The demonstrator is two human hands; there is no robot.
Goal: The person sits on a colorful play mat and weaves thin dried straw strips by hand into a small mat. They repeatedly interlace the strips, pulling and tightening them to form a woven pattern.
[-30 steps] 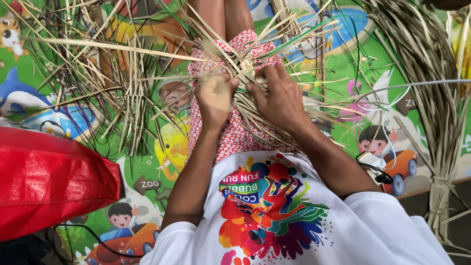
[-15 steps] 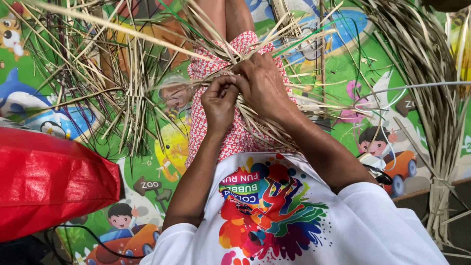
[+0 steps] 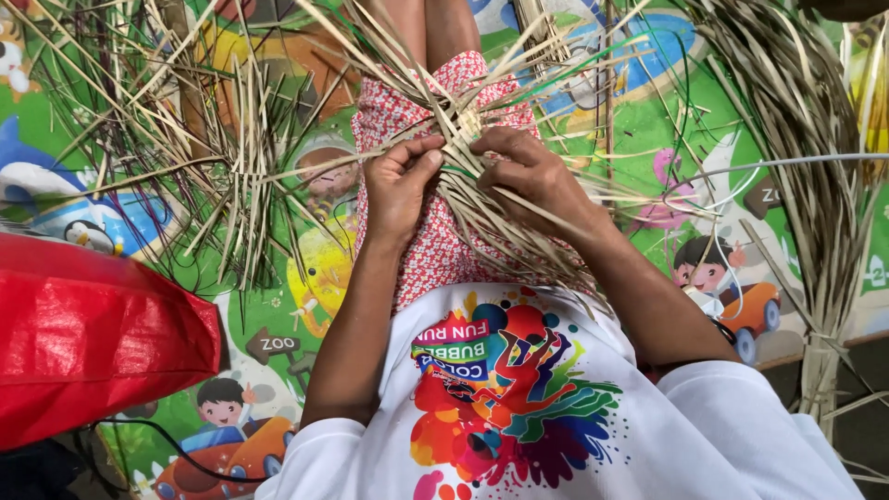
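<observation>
A partly woven piece of dry tan straw strips (image 3: 482, 199) rests on my lap, over a red-and-white patterned cloth (image 3: 417, 259). My left hand (image 3: 400, 185) pinches strips at the woven centre, thumb and fingers closed on them. On the other side of the weave, my right hand (image 3: 530, 171) grips the strips with its fingers curled over them. Loose ends fan out toward the top and the lower right. A thin green strip (image 3: 593, 69) runs through the weave.
A loose heap of straw strips (image 3: 194, 157) lies at the left on a colourful cartoon play mat (image 3: 306, 306). A tied bundle of long straw (image 3: 815, 194) stands at the right. A red plastic bag (image 3: 83, 343) sits at the lower left.
Both hands have come closer together at the woven centre; the left hand moved from below the weave up to pinch the strips beside the right hand.
</observation>
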